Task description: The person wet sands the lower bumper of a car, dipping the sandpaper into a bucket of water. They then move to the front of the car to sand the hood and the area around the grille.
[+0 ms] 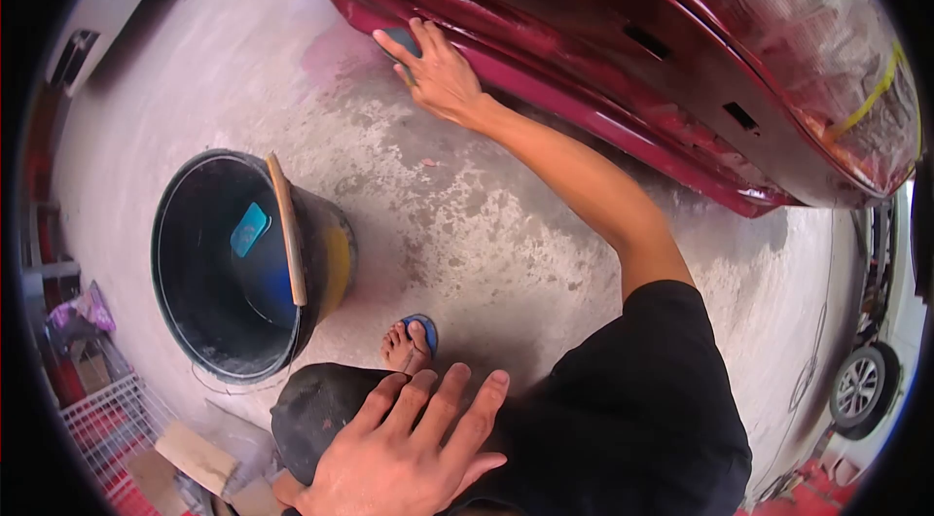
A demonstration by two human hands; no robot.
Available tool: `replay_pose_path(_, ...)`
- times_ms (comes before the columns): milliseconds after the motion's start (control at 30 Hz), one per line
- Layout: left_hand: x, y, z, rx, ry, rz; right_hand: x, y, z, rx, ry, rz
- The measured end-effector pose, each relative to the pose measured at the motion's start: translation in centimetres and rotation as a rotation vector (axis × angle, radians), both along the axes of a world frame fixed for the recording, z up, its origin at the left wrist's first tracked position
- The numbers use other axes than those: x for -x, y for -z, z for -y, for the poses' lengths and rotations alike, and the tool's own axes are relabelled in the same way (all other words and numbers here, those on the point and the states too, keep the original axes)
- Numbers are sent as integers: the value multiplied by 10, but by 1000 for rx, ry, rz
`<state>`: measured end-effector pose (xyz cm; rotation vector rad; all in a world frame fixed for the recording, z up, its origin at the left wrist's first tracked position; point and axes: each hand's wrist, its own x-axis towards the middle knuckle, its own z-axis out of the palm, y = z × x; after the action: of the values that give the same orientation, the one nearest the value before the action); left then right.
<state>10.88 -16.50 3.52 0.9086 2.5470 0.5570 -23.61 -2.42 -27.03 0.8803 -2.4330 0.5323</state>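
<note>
My right hand (440,78) reaches to the lower edge of a dark red car panel (564,93), its fingers around a dark grey-blue pad (399,41) pressed against the red surface. My left hand (404,443) rests over my knee with its fingers spread and nothing in it. To the left of my foot stands a black bucket (324,297) with a wooden handle grip (285,229); a turquoise object (250,229) lies inside it.
The concrete floor (457,214) has wet patches. Clear plastic sheeting (798,20) covers the car's upper part. A wire rack (117,428) and cardboard (195,453) lie lower left. Other vehicles' wheels (858,387) show at the edges.
</note>
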Motion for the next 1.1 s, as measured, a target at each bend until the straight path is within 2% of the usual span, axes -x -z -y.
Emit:
replay_pose_path(67,0,-1,2,19,16,20,-1,3,-5,42,-15,-36)
replay_pose_path(267,3,10,2,26,127,-87,-46,-7,-99,-202,-60,92)
replay_pose_path(367,3,9,-5,40,139,-86,-96,-8,-165,-240,54,196)
replay_pose_path(567,-2,3,-37,90,121,-68,-194,-10,-312,-301,227,184)
replay_pose_path(767,-11,6,-62,147,134,-74,-286,-14,-446,-375,550,196)
replay_pose_path(833,-13,3,-67,156,141,-81,-315,-24,-490,-267,665,246)
replay_pose_path(933,-3,-8,-53,2,176,29,-354,-45,-489,2,834,347)
replay_pose_path(967,8,-16,-44,-45,197,76,-363,-52,-474,64,780,385)
replay_pose_path(1033,44,-5,-20,-303,193,244,-363,-71,-429,191,658,456)
replay_pose_path(1100,74,6,-25,-256,-81,194,-350,-102,-370,287,504,817)
